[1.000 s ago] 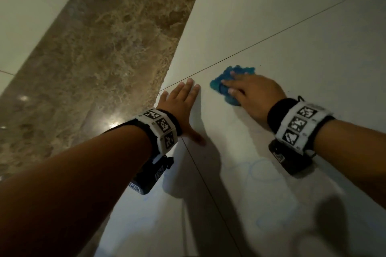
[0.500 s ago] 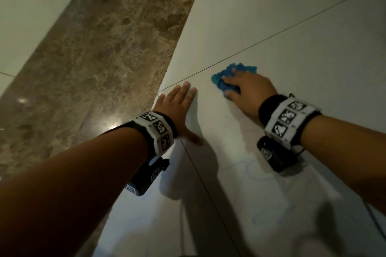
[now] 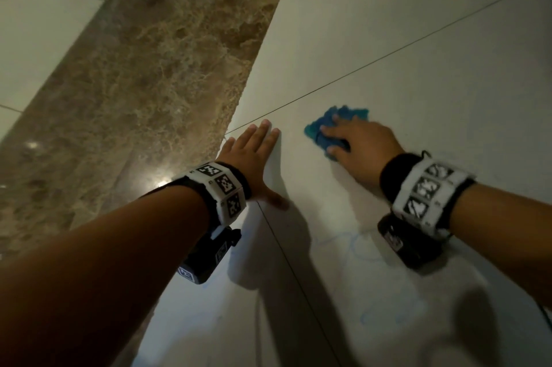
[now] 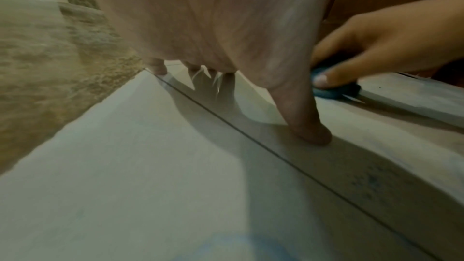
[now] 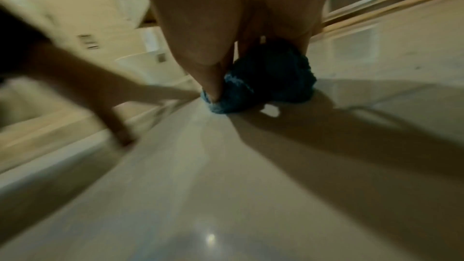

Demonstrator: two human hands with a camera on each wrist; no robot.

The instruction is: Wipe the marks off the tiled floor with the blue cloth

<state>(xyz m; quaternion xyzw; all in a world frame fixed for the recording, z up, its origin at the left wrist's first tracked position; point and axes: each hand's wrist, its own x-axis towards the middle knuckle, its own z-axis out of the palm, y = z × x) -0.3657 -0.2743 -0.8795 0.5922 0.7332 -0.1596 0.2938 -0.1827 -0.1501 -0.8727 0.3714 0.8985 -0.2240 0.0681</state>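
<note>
Two hands are placed on the tiled floor [image 3: 388, 38]. The left hand [image 3: 254, 157] is laid flat, fingers straight. At its 2 o'clock, the bunched blue cloth [image 3: 328, 124] is gripped under the right hand [image 3: 358, 145]. Faint blue marks [image 3: 352, 247] are seen at 6 o'clock.

Cloth [image 3: 334, 124] under right hand [image 3: 358, 145], left hand [image 3: 254, 157] beside, on floor [image 3: 418, 68]

Dim pale tiles [image 3: 388, 23], brown marble strip [image 3: 167, 74]
</note>
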